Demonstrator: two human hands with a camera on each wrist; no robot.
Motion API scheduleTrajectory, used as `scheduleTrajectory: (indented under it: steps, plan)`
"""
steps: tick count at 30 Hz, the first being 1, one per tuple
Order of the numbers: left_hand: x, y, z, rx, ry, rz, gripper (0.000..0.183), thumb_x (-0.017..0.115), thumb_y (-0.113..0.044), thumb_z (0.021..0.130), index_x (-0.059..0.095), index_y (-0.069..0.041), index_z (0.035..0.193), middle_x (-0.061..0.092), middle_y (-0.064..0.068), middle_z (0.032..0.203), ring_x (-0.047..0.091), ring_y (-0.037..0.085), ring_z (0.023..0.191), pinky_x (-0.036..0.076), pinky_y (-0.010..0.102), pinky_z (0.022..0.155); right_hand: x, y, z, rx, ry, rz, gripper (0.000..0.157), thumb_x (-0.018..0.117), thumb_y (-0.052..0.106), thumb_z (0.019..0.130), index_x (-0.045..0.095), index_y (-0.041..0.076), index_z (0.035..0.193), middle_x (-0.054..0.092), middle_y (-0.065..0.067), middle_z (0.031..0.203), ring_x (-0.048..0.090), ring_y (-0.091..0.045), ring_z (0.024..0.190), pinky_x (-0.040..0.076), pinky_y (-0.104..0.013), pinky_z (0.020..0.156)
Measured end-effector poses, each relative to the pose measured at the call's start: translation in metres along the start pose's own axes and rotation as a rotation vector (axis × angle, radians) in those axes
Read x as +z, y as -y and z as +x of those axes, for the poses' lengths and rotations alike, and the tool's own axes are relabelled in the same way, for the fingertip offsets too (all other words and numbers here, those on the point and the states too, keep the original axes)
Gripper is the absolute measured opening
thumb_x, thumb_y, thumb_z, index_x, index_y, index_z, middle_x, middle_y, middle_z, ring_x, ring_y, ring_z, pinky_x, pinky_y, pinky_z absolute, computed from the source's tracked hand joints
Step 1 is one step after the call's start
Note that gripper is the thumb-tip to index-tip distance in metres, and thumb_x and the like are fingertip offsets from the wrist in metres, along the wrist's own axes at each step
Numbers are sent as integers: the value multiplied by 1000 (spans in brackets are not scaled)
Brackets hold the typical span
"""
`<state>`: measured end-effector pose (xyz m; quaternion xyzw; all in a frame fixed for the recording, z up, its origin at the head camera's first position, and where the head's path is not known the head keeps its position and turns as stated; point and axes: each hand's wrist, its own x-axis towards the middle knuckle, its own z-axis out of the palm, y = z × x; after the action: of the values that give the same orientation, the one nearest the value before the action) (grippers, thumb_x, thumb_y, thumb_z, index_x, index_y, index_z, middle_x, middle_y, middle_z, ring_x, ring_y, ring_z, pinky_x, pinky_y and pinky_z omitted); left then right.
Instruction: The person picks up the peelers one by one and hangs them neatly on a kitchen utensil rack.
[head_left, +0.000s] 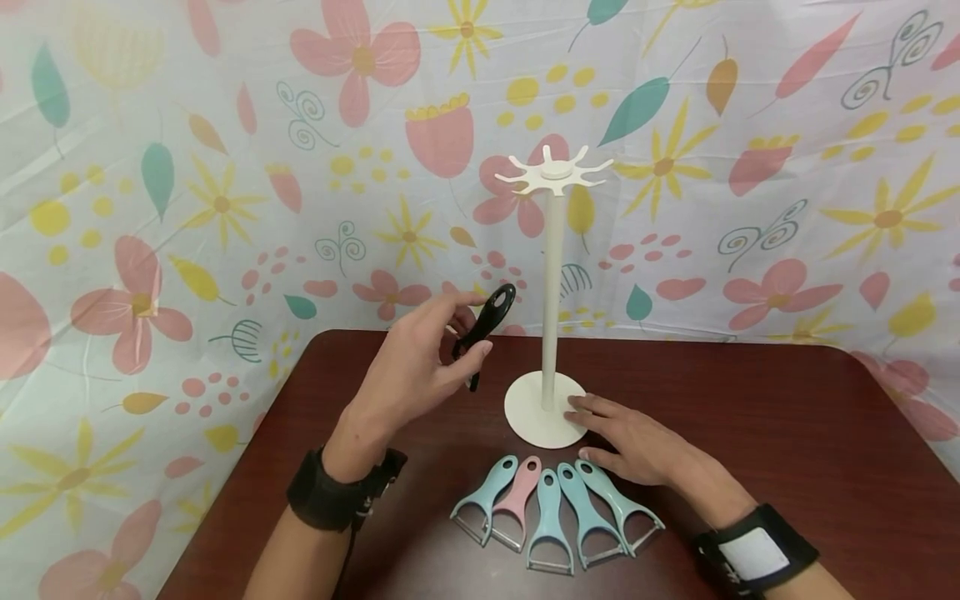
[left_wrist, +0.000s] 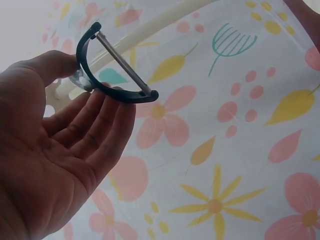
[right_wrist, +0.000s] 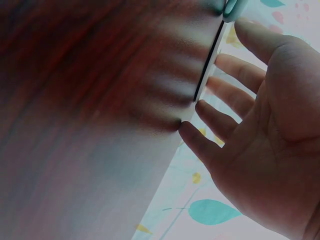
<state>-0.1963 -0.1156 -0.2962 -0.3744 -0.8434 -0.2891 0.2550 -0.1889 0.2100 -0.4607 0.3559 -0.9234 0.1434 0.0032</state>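
A black peeler [head_left: 491, 317] is pinched between the thumb and fingers of my left hand [head_left: 412, 358], raised to the left of a white stand. In the left wrist view the curved head of the peeler [left_wrist: 117, 93] and its metal blade show beyond the fingertips. The stand [head_left: 551, 292] has a ring of hooks on top, all bare, and a round base [head_left: 543, 429]. My right hand [head_left: 637, 437] rests at the right side of that base, its fingertips on the edge. In the right wrist view the right hand [right_wrist: 280, 100] has its fingers spread.
Several peelers lie fanned in front of the base: a pink peeler [head_left: 522, 492] among light blue ones, such as the light blue peeler [head_left: 550, 508] in the middle. They lie on a dark brown table [head_left: 750, 400]. A flower-patterned cloth [head_left: 225, 208] hangs behind it.
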Motion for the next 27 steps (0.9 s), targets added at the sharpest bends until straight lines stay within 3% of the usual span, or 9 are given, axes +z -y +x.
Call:
scheduleTrajectory:
  steps: [8, 15, 20, 27]
  plan:
    - [-5, 0, 13, 27, -94, -74, 48, 69, -23, 89, 55, -10, 133, 59, -4, 95, 57, 5, 89, 54, 25, 78, -1, -1, 0, -2, -1, 5, 57, 65, 35, 93, 51, 10, 143, 36, -11, 152, 36, -29, 136, 40, -49, 102]
    - [-18, -18, 25, 62, -174, -142, 45, 70, -4, 87, 55, 2, 129, 62, 9, 94, 61, 19, 87, 56, 37, 77, 0, 0, -1, -3, 11, 13, 58, 64, 35, 94, 50, 10, 144, 35, -11, 153, 35, -30, 136, 41, -49, 101]
    - [-25, -27, 31, 46, -198, -205, 41, 67, 3, 86, 55, 9, 125, 62, 15, 93, 61, 23, 86, 56, 42, 77, 0, 1, -1, -4, 19, 20, 57, 64, 35, 94, 50, 11, 144, 34, -11, 153, 35, -29, 136, 41, -49, 101]
    - [-26, -22, 42, 16, -222, -255, 38, 66, 3, 88, 54, 10, 124, 62, 17, 93, 60, 24, 86, 56, 40, 77, -1, 1, -2, -7, 10, 21, 57, 64, 33, 94, 50, 10, 144, 35, -12, 152, 36, -29, 135, 41, -49, 101]
